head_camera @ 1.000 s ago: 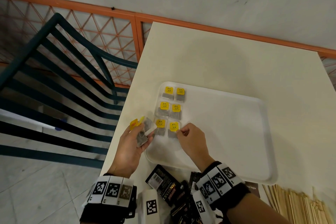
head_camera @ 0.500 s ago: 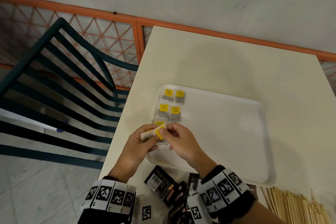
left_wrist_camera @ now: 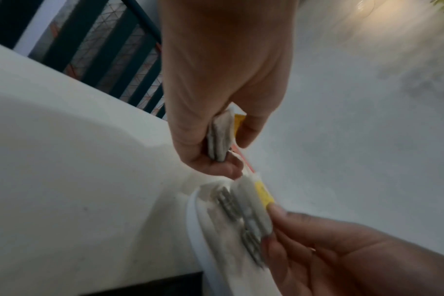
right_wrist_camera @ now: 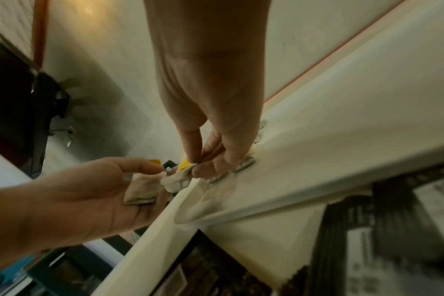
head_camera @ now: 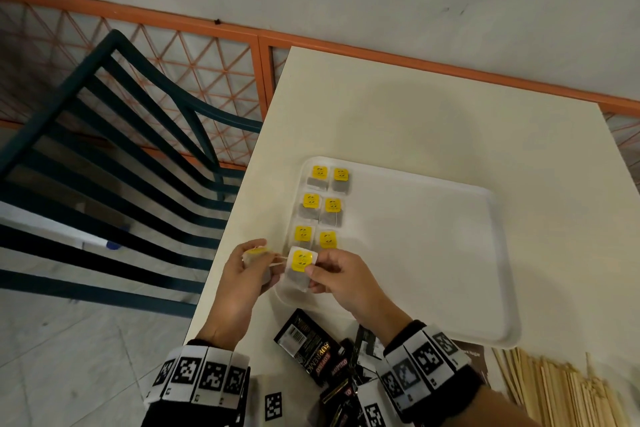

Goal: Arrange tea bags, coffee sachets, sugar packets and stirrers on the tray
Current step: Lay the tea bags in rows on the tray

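Note:
A white tray (head_camera: pixel 433 253) lies on the cream table, with several yellow-tagged tea bags (head_camera: pixel 323 208) in two columns at its left end. My right hand (head_camera: pixel 341 274) pinches one more tea bag (head_camera: pixel 300 269) over the tray's near-left corner. My left hand (head_camera: pixel 247 270) grips a small stack of tea bags (left_wrist_camera: pixel 222 136) just left of the tray rim (left_wrist_camera: pixel 193 220). A thin string (head_camera: pixel 278 260) runs between the held bag and the stack. In the right wrist view the pinched tea bag (right_wrist_camera: pixel 176 180) hangs at the tray's edge beside the stack (right_wrist_camera: pixel 142 191).
Black coffee sachets (head_camera: pixel 311 350) lie in a pile at the table's near edge. Wooden stirrers (head_camera: pixel 561 388) lie at the near right, next to a brown packet (head_camera: pixel 471 357). A dark green slatted chair (head_camera: pixel 114 156) stands left of the table, before an orange railing (head_camera: pixel 207 24).
My right hand came to the left hand, took a tea bag from the stack and has drawn it right over the tray's corner. The left hand has stayed beside the tray.

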`<state>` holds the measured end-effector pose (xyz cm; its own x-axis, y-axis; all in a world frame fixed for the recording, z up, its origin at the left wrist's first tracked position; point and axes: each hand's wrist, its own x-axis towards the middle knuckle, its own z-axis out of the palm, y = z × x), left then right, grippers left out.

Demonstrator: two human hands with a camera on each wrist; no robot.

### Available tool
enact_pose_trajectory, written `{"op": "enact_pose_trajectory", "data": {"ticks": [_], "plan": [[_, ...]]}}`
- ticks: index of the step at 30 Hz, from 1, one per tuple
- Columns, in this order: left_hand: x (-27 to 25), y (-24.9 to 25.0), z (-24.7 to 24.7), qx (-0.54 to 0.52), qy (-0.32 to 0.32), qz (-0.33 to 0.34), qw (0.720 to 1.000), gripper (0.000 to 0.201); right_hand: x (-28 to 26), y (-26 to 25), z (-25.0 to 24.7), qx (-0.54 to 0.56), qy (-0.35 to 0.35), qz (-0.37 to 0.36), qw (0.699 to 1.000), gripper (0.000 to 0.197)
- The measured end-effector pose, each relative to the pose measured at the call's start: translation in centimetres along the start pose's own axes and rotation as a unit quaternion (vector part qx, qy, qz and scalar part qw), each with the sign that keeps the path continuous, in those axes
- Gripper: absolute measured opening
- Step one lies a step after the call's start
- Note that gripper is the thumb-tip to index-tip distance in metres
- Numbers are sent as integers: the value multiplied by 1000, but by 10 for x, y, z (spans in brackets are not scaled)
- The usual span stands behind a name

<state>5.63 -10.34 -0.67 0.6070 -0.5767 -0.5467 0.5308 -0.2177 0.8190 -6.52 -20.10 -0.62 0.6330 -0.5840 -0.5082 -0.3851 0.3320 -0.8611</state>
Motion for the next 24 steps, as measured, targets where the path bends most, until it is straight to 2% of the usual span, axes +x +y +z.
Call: {"op": "enact_pose_trajectory", "data": {"ticks": [3,7,10,16,20,22,24], "plan": [[6,-1,-11,-63,46,-34,996,23,6,7,5,-37,31,7,999,20],[2,0,-20,-43,18,-26,999,26,10,12,11,-108,63,-10,992,31],[-2,2,-20,-53,-4,-33,998,16,13,17,16,-168,99,-30,980,35],[-6,3,-18,-126,-53,-62,989,12,12,21,15,-197,120,-64,971,26],[-4,0,-13,-90,-46,-46,994,16,7,20,6,-185,142,-91,968,27],[-4,-2,-10,-76,-65,-41,994,21,3,16,3,-164,130,-108,972,24],[-6,-4,-6,-47,-96,-33,994,24,-1,10,2,-149,89,-117,978,18]]}}
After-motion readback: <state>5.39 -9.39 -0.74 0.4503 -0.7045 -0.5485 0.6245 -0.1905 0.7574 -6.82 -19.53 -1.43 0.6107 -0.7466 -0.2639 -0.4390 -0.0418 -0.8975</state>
